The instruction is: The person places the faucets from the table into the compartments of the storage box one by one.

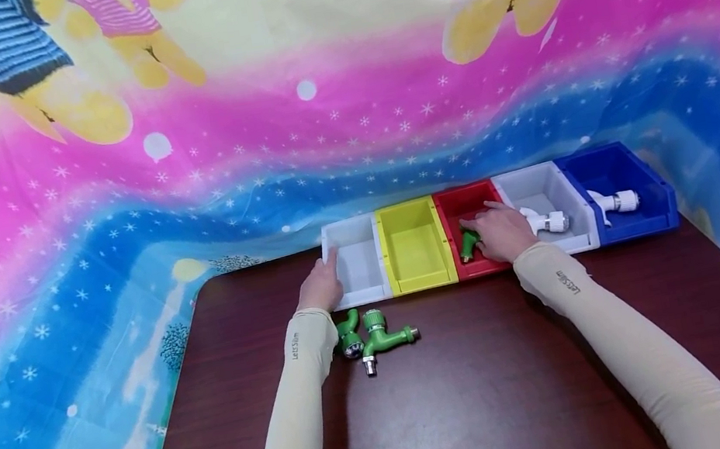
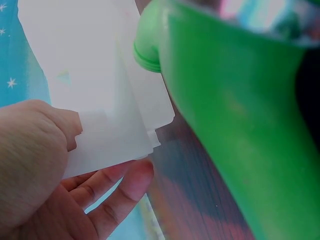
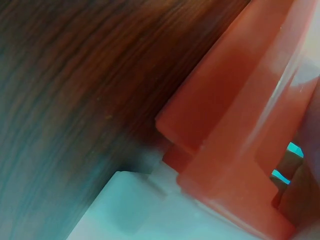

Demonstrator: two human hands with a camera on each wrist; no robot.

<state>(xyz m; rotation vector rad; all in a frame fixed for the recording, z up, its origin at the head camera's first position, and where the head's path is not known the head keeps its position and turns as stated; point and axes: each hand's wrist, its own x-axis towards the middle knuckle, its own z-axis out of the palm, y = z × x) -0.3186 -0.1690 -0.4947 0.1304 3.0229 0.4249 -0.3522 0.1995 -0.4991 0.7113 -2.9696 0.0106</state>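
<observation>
The left hand (image 1: 320, 286) gripped the side wall of a pale bin (image 1: 358, 256), the one farthest left of the red bin (image 1: 468, 195), with the thumb side over the edge and fingers along the outside. The right hand (image 1: 501, 232) lay over the red bin, fingers reaching inside beside a green tap (image 1: 469, 245); whether they pinched that tap, or the bin's own wall, could not be told, since the hand hid the contact and the wrist view caught only part of the fingers.

The bins stood side by side in a row. Just left of the red bin was a yellow bin (image 1: 413, 247), with the pale one beyond it. Just right of the red bin, a white bin (image 1: 538, 188) contained a white tap (image 1: 547, 223) with a ribbed knob. Farther right of it, a blue bin (image 1: 670, 207) had another white tap (image 1: 621, 201) in it, the knob also ribbed.

The green tap in the red bin was partly covered by the hand. Left of the red bin and nearer the person, two more green taps (image 1: 381, 340) lay on the dark brown table (image 1: 447, 415), close together; the fully visible one had a ribbed green knob, a slim body and shiny metal ends.
</observation>
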